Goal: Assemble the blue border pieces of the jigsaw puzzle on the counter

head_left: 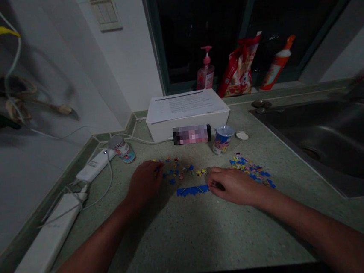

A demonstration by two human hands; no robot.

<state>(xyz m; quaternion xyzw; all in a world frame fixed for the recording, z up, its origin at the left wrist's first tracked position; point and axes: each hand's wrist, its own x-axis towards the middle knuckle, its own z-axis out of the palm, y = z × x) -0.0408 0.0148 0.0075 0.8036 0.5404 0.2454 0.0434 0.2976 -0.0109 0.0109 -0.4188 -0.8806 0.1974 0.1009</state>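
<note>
One blue jigsaw strip [192,190], two printed canisters [125,152]

Left hand [145,178] curls by loose pieces [172,181]; right hand [233,185] curls at the strip's end. Whether either grips, I can't tell.

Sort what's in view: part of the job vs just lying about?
Part of the job:
- left hand, beside scattered puzzle pieces
- right hand, at the end of the blue strip
- piece pile
- cup, perhaps

Probably just lying about:
- pump bottle
- red bag
- orange bottle
- white box
- paper
</note>
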